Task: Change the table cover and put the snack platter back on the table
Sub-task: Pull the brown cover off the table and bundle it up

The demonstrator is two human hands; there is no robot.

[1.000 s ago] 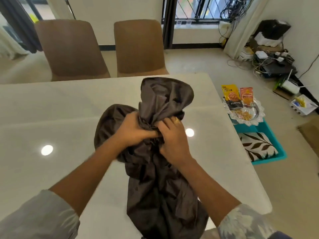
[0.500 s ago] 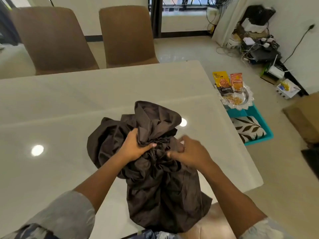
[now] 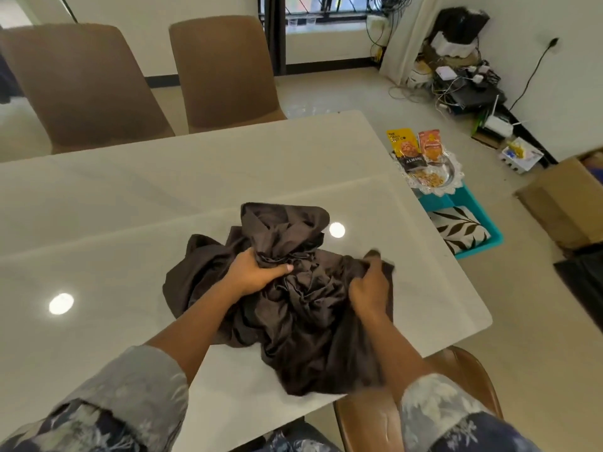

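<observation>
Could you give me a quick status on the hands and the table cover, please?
Gripping with left hand and right hand: dark cover, bunched on the table. Off-table: snack platter atop the teal bin. Nothing blocking.

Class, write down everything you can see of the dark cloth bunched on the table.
The dark brown cloth looks like thin, slightly glossy fabric, heavily creased and gathered into a loose heap, not spread flat. It lies on the pale, shiny table, toward the near right corner, with its lower folds reaching the near edge. The left hand grips a bunch of folds at the heap's middle. The right hand grips its right side. One fold stands up at the back.
</observation>
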